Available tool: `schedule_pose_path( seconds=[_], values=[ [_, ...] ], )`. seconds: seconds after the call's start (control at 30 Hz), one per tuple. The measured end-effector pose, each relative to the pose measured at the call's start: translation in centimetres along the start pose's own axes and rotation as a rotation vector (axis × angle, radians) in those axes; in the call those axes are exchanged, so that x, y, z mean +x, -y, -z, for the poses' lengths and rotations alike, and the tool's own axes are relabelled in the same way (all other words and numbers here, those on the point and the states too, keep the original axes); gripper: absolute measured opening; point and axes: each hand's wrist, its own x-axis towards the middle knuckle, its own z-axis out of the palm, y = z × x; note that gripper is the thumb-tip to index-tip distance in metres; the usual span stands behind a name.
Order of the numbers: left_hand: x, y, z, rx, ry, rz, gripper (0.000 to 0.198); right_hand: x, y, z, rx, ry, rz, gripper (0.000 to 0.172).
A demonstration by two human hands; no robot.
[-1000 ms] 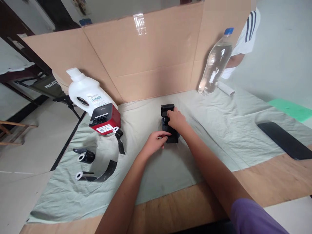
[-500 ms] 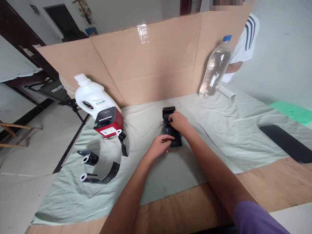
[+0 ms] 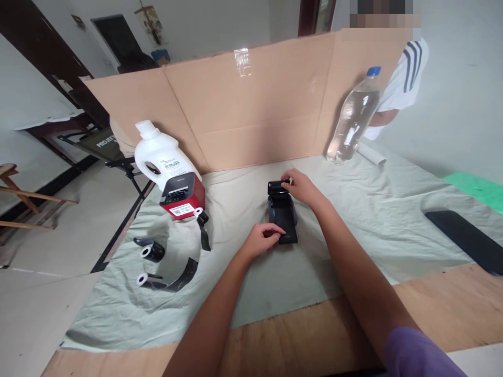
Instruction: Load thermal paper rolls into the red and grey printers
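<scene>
A small dark printer (image 3: 271, 212) lies on the cloth with its hinged black lid (image 3: 276, 188) raised. Out of its paper bay a wide black paper strip (image 3: 286, 226) runs toward me, covering most of the body. My left hand (image 3: 260, 239) pinches the left side of this strip near its loose end, thumb and fingers together. Up at the lid, my right hand (image 3: 302, 186) grips the right edge with curled fingers. Any roll inside the bay is hidden from me.
To the left stand a red-and-black printer (image 3: 184, 196) and a white jug (image 3: 159, 152). Several black paper rolls (image 3: 156, 252) lie in front. A water bottle (image 3: 353, 123) leans against the cardboard screen (image 3: 251, 110). A black phone-like slab (image 3: 463, 241) is at right; a person (image 3: 408, 68) is behind.
My right hand has moved from the printer's paper bay up to the lid and taken hold of it. The lid has tilted. My left hand stays at the strip's end.
</scene>
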Motion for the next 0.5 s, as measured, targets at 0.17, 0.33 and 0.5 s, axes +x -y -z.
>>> schedule_pose_path(
  seconds=[0.17, 0.33, 0.5],
  values=[
    [-0.2, -0.3, 0.0, 0.029, 0.012, 0.012, 0.023, -1.1, 2.1, 1.2, -0.028, 0.411, -0.031, 0.007],
    [-0.2, -0.4, -0.1, 0.019, 0.014, -0.001, 0.023, -1.2, 2.6, 0.3, -0.138, 0.328, -0.209, 0.042],
    [-0.3, -0.7, -0.2, 0.037, 0.008, -0.006, 0.021, -0.6, 1.3, -0.4, -0.071, 0.446, -0.404, 0.052]
  ],
)
